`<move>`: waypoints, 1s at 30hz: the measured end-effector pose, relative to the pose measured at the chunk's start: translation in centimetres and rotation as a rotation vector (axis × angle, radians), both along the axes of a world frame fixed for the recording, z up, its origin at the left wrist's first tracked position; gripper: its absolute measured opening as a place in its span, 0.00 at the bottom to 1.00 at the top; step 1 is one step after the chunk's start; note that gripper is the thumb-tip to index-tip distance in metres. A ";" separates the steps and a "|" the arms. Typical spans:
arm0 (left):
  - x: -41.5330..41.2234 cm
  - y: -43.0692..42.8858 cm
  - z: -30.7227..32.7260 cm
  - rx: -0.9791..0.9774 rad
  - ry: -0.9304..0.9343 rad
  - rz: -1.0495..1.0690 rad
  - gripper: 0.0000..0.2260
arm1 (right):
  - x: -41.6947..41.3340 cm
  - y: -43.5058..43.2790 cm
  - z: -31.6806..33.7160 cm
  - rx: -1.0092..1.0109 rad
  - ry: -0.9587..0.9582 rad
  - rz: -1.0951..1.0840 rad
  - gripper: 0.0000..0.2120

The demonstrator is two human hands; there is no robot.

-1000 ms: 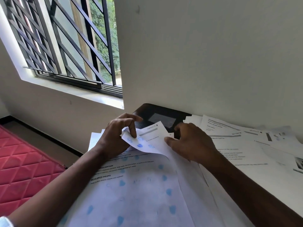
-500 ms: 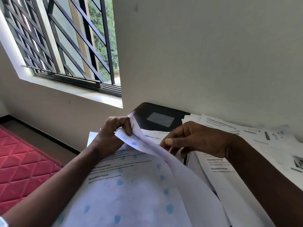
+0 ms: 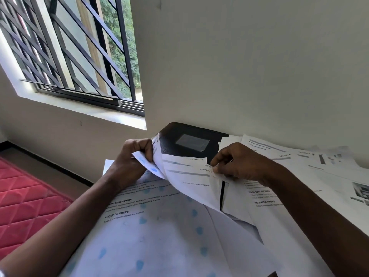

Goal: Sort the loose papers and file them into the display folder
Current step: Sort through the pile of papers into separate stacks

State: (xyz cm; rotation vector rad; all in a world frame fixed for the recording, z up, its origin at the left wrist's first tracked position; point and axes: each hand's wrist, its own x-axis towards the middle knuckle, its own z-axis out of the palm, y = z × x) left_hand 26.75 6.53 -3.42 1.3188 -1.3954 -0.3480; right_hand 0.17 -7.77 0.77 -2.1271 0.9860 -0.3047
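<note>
The black display folder (image 3: 183,134) lies open against the wall, its clear sleeve pages (image 3: 151,232) spread toward me with blue drop marks over a printed sheet. My left hand (image 3: 129,162) grips the top corner of a sleeve page and curls it up. Under it a printed sheet (image 3: 191,176) with grey bars shows. My right hand (image 3: 237,162) pinches that sheet's upper right corner between thumb and fingers. Loose printed papers (image 3: 311,176) lie spread to the right along the wall.
A white wall (image 3: 249,66) rises right behind the folder. A barred window (image 3: 75,56) is at the upper left. A red quilted mattress (image 3: 26,200) lies on the floor to the left, below the table edge.
The left hand has lifted the sleeve page's corner higher and peeled it back. The right hand moved from resting on the page to pinching the corner of the sheet underneath.
</note>
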 end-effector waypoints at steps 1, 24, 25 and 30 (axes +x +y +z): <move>0.0 0.0 0.0 0.005 -0.003 0.005 0.06 | 0.0 0.0 0.0 -0.031 0.024 0.013 0.08; -1.2 0.5 0.3 0.105 -0.234 0.089 0.07 | -0.4 -0.4 0.5 -0.267 0.259 0.155 0.14; -1.7 0.6 0.4 0.119 -0.298 0.110 0.08 | -0.5 -0.5 0.5 -0.267 0.243 0.163 0.10; -2.0 0.7 0.4 0.250 -0.482 0.174 0.25 | -2.3 0.0 2.0 -0.266 0.153 0.044 0.13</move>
